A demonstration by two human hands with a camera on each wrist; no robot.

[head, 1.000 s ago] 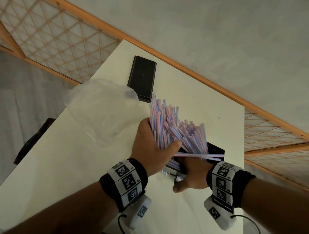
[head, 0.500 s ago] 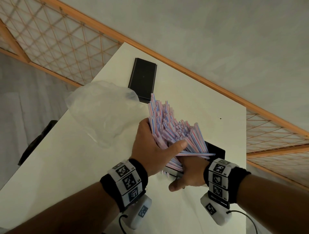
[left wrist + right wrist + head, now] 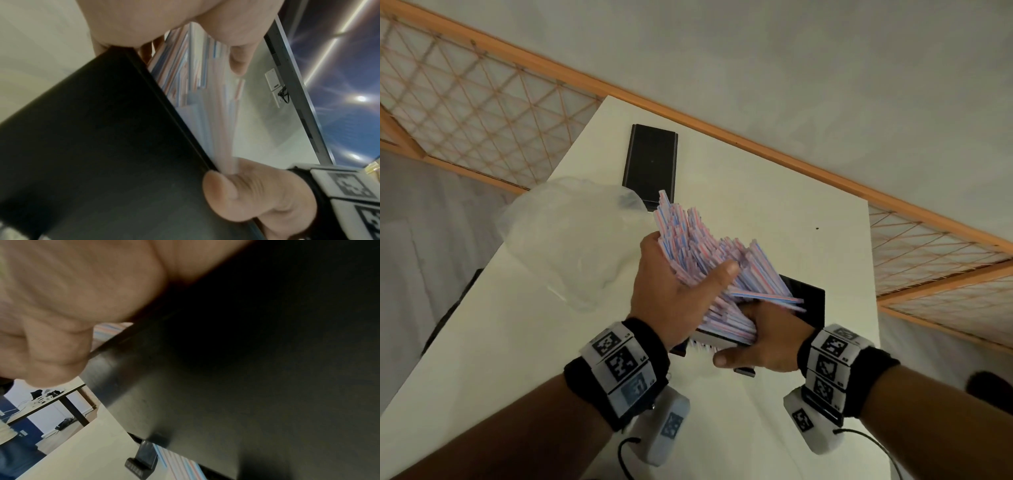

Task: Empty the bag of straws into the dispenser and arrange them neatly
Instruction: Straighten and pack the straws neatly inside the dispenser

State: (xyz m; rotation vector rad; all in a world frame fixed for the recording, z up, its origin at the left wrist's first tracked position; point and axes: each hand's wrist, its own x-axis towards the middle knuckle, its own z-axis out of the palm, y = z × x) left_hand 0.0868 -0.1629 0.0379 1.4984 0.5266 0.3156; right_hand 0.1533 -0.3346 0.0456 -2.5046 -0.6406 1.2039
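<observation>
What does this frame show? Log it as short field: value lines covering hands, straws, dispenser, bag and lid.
left hand: grips the fanned bundle of straws, thumb across them
right hand: holds the near end of the dispenser
straws: lower ends in the dispenser, tops splayed and uneven
dispenser: black, open, on the table
bag: clear plastic, emptied, crumpled left of the hands
lid: black, flat on the table beyond the bag

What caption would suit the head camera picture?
Left hand grips a fanned bundle of striped straws over the black dispenser, steadied by the right hand; empty bag alongside.
</observation>
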